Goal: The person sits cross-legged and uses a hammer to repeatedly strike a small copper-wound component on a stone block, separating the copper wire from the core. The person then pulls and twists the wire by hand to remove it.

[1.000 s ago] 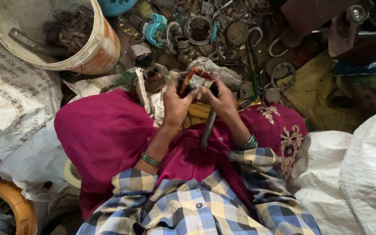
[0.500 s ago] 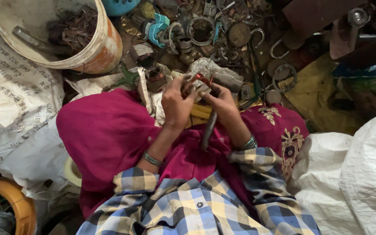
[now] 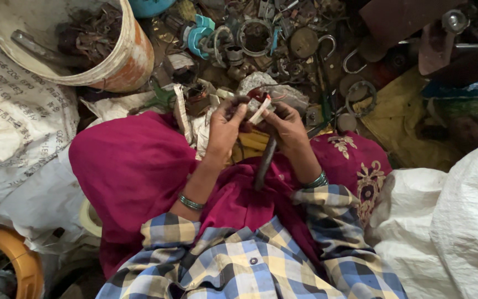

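Observation:
My left hand (image 3: 223, 128) and my right hand (image 3: 286, 125) meet over my lap, above magenta cloth (image 3: 134, 171). Together they grip a small scrap part (image 3: 256, 105) with copper-coloured winding and a pale strip sticking out between the fingers. A dark metal tool (image 3: 264, 164) hangs down from under my right hand, its handle pointing toward my body. Both wrists carry green bangles. What exactly the fingers pinch is partly hidden.
A worn white bucket (image 3: 131, 61) with rusty scrap stands at the upper left. A pile of metal rings, hooks and parts (image 3: 283, 44) lies ahead. White woven sacks (image 3: 449, 221) lie on the right and a printed sack (image 3: 12, 127) on the left. A yellow rim (image 3: 20, 260) sits lower left.
Both hands have kept hold of the small part and shifted slightly, with the fingers reworking their grip. The pale strip now shows between them. The view has edged a little.

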